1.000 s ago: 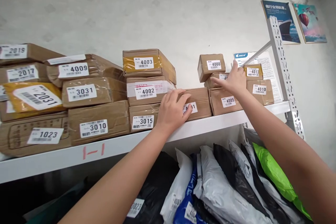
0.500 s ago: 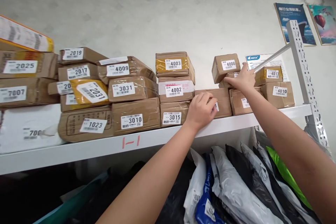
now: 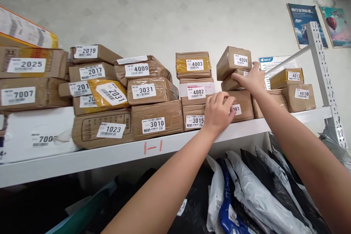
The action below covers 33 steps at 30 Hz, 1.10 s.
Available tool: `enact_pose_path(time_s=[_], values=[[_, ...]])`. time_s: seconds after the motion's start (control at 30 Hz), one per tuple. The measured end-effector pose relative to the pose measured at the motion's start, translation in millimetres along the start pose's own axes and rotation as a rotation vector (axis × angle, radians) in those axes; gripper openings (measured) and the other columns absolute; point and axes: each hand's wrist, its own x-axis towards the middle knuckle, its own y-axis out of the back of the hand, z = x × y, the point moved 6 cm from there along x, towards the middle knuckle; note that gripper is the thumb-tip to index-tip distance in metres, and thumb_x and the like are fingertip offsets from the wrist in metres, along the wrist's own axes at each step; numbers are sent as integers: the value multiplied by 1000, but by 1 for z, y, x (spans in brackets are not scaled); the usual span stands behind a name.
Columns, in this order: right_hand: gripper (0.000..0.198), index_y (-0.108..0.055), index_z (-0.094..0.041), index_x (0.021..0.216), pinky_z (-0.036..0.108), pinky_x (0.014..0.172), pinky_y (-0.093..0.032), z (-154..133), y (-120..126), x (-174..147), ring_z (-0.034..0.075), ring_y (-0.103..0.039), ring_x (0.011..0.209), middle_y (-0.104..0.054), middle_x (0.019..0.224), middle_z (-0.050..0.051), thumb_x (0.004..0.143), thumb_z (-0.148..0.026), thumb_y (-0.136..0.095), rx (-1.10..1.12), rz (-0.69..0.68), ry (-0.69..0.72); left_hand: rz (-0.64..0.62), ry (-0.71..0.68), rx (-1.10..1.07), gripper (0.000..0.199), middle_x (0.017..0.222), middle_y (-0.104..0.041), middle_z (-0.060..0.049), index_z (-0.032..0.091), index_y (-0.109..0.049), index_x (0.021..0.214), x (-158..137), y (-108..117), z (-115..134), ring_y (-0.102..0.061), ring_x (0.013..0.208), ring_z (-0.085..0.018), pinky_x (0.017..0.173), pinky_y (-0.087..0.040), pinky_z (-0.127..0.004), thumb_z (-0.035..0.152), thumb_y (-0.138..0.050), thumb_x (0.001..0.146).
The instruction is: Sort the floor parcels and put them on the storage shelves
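Note:
My left hand (image 3: pixel 220 111) lies against the front of a brown cardboard box (image 3: pixel 244 103) on the shelf, fingers curled over it and thumb by its label, which ends in 001. The back of the hand covers much of that box. Up and to the right, my right hand (image 3: pixel 253 79) grips a small box (image 3: pixel 229 82), thumb across its front and its far fingers hidden. On top of this small box sits the box labelled 4008 (image 3: pixel 233 60), close to my right fingers. Left of both hands stand stacked boxes 4003 (image 3: pixel 181 65), 4002 (image 3: pixel 185 97) and 3015 (image 3: pixel 192 111).
Further left, more boxes are piled, among them 3010 (image 3: pixel 174 117) and 1023 (image 3: pixel 82 135). Boxes 4013 (image 3: pixel 282 76) and 4010 (image 3: pixel 309 98) stand near the white shelf post (image 3: pixel 319 62). Below the shelf edge (image 3: pixel 181 146), several bagged parcels (image 3: pixel 255 190) lean together.
My right hand has shifted the small box and box 4008 leftward, closer to the 4003 stack. My left hand stays on its box. The view has turned a little left.

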Motion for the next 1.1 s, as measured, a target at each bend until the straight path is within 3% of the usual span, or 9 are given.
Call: enact_pose_path(time_s=[0.13,0.33,0.43,0.53,0.6,0.67,0.8,0.93,1.1], values=[[112,-28,-19,150,64,104,-44,-10,-11,-15,48,-42,132,-44,135,23,60,-61,-80,-69,-34,86,-38,3,-12,26,107,-66,-13,17,-70,109,-5,6,-9,-59,99,-29,85,-46,-40,14,-62,84],[117,-31,-16,148,72,109,-34,-23,-19,-13,53,-33,140,-41,141,27,63,-87,-70,-119,52,140,-24,-178,18,24,107,-70,-12,20,-72,107,-13,11,2,-61,97,-28,86,-45,-42,15,-57,88],[108,-39,-12,142,70,111,-35,-26,-19,-13,52,-34,140,-42,140,27,67,-84,-69,-123,98,104,78,-283,-11,22,103,-71,-11,19,-72,101,-21,29,19,-62,95,-26,88,-45,-41,14,-56,87],[100,-41,-11,139,67,111,-38,-27,-17,-15,50,-35,140,-43,140,27,69,-75,-70,-106,102,74,87,-272,-96,18,101,-73,-10,20,-73,95,-38,53,33,-63,95,-24,92,-46,-41,17,-57,86],[97,-39,-11,140,65,111,-39,-26,-13,-16,49,-35,140,-43,141,27,69,-69,-72,-92,99,58,31,-223,-145,19,105,-74,-9,22,-74,97,-53,66,35,-64,98,-24,97,-47,-42,19,-58,86],[96,-37,-12,140,63,111,-41,-25,-10,-16,48,-36,141,-43,141,27,69,-64,-74,-86,93,42,-61,-153,-123,27,116,-74,-11,21,-74,110,-69,72,28,-65,109,-27,104,-46,-45,24,-58,89],[93,-36,-13,140,62,110,-42,-22,-6,-19,47,-39,139,-45,141,27,69,-59,-75,-76,84,24,-234,-31,81,55,149,-58,-23,4,-56,145,-98,67,-6,-52,140,-37,117,-38,-52,32,-50,98],[91,-37,-15,138,61,108,-45,-20,-4,-21,44,-47,134,-49,138,24,68,-59,-75,-48,91,29,-336,-124,85,65,158,-47,-24,2,-47,153,-115,60,-20,-43,149,-35,123,-33,-51,40,-50,101],[91,-44,-13,136,54,104,-50,-11,6,-13,39,-56,125,-58,132,22,64,-55,-80,23,99,-31,-381,-245,23,64,157,-50,-20,8,-51,152,-130,64,-14,-40,152,-31,126,-30,-45,41,-56,98]])
